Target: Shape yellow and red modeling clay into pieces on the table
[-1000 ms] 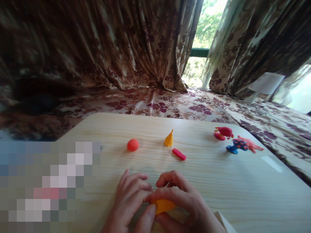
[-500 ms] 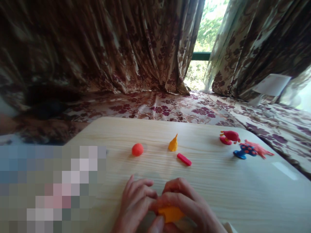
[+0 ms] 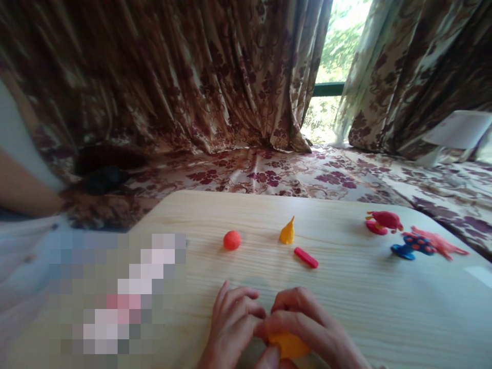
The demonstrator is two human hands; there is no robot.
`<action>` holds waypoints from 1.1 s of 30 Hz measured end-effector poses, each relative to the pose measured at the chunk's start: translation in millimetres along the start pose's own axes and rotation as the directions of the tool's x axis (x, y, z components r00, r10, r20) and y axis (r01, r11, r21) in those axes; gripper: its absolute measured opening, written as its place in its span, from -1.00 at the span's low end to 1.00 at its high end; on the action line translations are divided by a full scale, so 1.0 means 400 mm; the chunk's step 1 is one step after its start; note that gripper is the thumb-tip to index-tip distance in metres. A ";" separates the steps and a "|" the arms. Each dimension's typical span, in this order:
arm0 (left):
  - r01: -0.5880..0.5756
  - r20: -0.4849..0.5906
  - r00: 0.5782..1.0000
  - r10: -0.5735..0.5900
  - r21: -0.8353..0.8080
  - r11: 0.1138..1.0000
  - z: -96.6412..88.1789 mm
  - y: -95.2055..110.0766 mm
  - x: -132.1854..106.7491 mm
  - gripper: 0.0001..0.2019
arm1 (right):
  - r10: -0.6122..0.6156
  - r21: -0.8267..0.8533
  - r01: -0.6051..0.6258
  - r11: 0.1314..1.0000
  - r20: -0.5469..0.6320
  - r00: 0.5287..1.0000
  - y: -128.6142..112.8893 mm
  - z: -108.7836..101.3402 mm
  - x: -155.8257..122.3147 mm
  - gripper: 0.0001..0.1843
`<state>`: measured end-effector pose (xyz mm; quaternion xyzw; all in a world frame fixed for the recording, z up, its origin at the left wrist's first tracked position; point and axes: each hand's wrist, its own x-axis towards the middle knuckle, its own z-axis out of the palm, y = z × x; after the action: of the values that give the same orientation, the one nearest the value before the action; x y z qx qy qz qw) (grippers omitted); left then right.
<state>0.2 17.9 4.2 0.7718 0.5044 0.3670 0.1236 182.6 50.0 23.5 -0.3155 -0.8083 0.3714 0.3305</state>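
View turned left, yellow piece (image 3: 289,345) partly hidden

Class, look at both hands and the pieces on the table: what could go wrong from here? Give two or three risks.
1. The yellow piece, held between the left hand and right hand, might get bent or squashed if it is soft and pressed too hard.
2. The orange-red ball is round and unsupported at its sides, so a bump could roll it.
3. A hand reaching forward might knock the red stick into the pointed yellow cone.
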 end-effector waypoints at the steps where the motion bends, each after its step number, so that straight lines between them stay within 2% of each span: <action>1: -0.024 0.020 1.000 0.024 0.015 1.000 -0.003 -0.004 0.001 -0.87 | -0.010 -0.006 0.010 1.000 0.003 1.000 -0.001 -0.002 0.001 -0.71; 6: -0.062 0.046 0.997 0.060 0.049 0.997 -0.006 -0.011 0.004 -0.90 | -0.069 -0.074 0.069 0.995 0.006 0.998 0.000 -0.010 0.000 -0.67; 12: -0.050 -0.026 0.998 0.051 0.025 0.998 -0.005 -0.008 0.000 -0.90 | -0.045 0.008 0.046 0.999 -0.041 0.998 0.000 -0.004 0.002 -0.66; 16: -0.020 -0.010 1.000 0.020 0.002 1.000 -0.008 -0.006 -0.003 -0.88 | -0.029 -0.005 0.029 1.000 -0.073 0.997 -0.004 -0.009 -0.001 -0.69; 25: 0.012 0.028 1.000 -0.013 0.003 1.000 -0.017 0.008 0.003 -0.87 | -0.052 0.034 0.053 0.998 -0.039 0.998 0.002 -0.013 0.001 -0.66; 33: 0.027 0.018 0.999 -0.027 0.000 1.000 -0.015 0.007 0.004 -0.88 | -0.072 -0.025 0.071 0.997 -0.048 0.996 0.005 -0.015 0.002 -0.66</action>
<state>-1.8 16.8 10.8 0.7682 0.5137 0.3583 0.1332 187.1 53.9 25.1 -0.2992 -0.8149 0.3421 0.3597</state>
